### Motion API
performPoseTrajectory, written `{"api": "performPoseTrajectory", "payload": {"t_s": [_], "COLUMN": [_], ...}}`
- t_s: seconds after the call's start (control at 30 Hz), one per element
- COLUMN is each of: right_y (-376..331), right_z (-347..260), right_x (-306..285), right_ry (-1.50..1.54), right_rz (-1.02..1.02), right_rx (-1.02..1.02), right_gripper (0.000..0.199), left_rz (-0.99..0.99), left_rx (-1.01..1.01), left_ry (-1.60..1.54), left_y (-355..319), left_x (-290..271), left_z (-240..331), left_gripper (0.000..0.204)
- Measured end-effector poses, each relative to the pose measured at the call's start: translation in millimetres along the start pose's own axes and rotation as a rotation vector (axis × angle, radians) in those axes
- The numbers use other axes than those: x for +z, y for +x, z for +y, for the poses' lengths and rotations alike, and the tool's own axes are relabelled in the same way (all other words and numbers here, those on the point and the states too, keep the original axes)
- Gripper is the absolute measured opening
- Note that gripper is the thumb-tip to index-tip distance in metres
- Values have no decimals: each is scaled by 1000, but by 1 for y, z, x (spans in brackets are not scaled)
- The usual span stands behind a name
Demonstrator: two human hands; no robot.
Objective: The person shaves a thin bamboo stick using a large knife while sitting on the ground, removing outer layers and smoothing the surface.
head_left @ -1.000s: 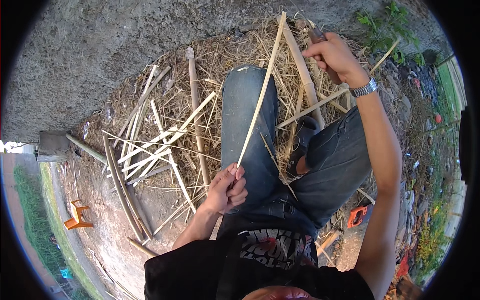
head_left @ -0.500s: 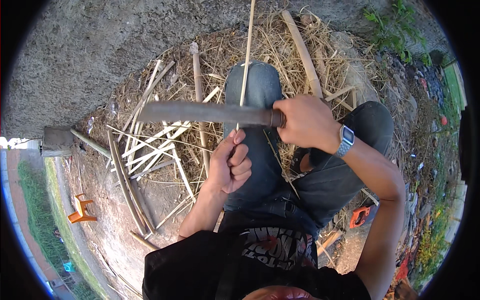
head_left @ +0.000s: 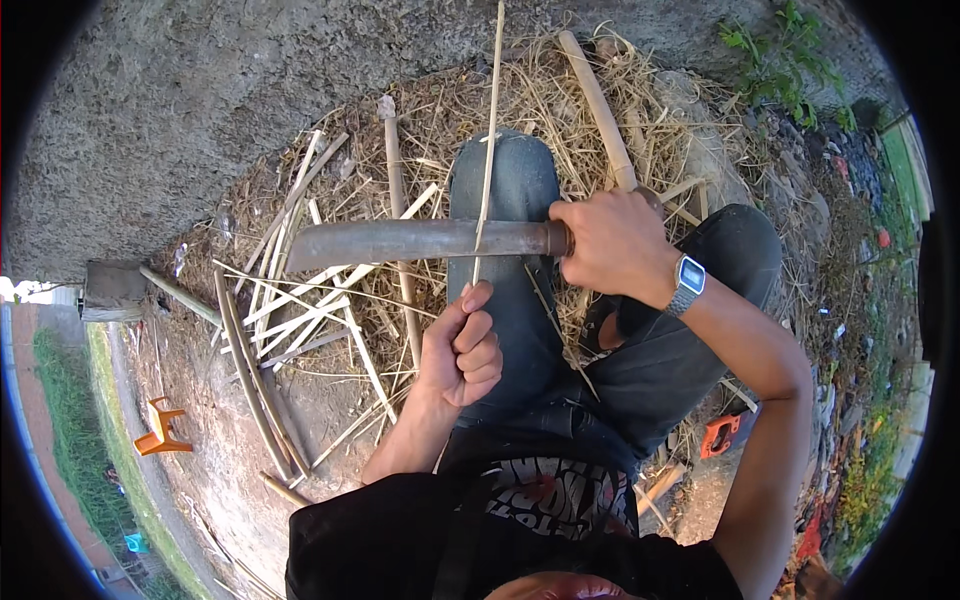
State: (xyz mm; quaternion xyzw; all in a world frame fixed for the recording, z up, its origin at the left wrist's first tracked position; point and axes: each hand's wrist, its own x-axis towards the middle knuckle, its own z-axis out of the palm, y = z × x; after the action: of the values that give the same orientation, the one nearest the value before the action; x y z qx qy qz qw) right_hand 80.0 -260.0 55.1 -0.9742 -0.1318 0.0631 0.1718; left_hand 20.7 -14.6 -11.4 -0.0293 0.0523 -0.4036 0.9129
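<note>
My left hand (head_left: 462, 345) is closed, its thumb and forefinger pinching the near end of a long, thin bamboo strip (head_left: 491, 150). From there the strip runs away from me over my raised jeans-clad knee and past the far edge of view. In my right hand (head_left: 615, 245) is the handle of a machete (head_left: 385, 243), fingers wrapped round it. Its broad dark blade lies sideways, tip to the left, touching or crossing the strip just beyond my left fingertips. I cannot tell how deep the edge sits in the strip.
Pale split strips (head_left: 320, 290) lie heaped on the left. Bamboo poles (head_left: 598, 105) rest among dry shavings (head_left: 455, 110) before a rough grey wall (head_left: 200, 120). An orange-handled saw (head_left: 722, 436) lies right of my leg; an orange stool (head_left: 162, 428) is far left.
My left hand has drawn slightly toward me, widening the gap between its fingertips and the blade. The machete, blurred before, now shows sharply and has shifted only a little.
</note>
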Motion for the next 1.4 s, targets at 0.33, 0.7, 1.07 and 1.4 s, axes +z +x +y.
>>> {"api": "performPoseTrajectory", "payload": {"t_s": [0.33, 0.7, 1.07, 1.4], "right_y": [75, 114, 71, 98], "right_z": [76, 280, 104, 63], "right_x": [-48, -86, -49, -8], "right_ry": [-125, 474, 1229, 1245], "right_rz": [182, 479, 331, 313], "right_rx": [281, 606, 191, 86], "right_gripper": [29, 39, 30, 22], "left_rz": [62, 16, -79, 171], "left_rx": [-103, -161, -211, -165], "left_ry": [9, -298, -461, 240], "left_y": [-18, -80, -18, -2], "left_x": [-7, -28, -27, -11], "left_z": [-13, -24, -4, -6], "left_gripper": [25, 24, 25, 34]}}
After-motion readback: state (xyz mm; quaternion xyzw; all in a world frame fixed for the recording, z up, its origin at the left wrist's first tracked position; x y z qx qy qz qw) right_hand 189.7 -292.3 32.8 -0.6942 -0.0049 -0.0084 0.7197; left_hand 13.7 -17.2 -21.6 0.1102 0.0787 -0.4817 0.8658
